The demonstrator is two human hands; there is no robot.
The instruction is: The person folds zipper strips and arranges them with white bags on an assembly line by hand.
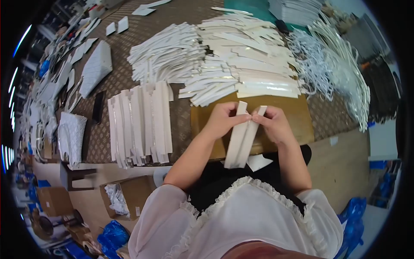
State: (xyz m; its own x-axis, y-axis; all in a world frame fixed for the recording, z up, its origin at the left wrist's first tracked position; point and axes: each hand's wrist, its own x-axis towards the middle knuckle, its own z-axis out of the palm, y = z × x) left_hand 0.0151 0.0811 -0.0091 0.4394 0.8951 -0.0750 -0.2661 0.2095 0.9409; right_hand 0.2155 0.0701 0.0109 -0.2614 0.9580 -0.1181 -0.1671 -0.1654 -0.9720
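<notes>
Between my two hands hangs a white zipper, its two tapes spread apart in a V at the top and joined lower down. My left hand pinches the left tape near the top, and my right hand pinches the right tape. The thumbs meet close to where the teeth come together; whether a slider sits there is hidden by the fingers. Underneath the hands lies a tan board on the table edge. Left of my left arm, a stack of similar zippers with metal teeth lies in rows.
Piles of white strips and flat cream strips cover the table's back. White cords heap at the right. A dark phone-like slab and a quilted white bag lie left. An open carton stands on the floor.
</notes>
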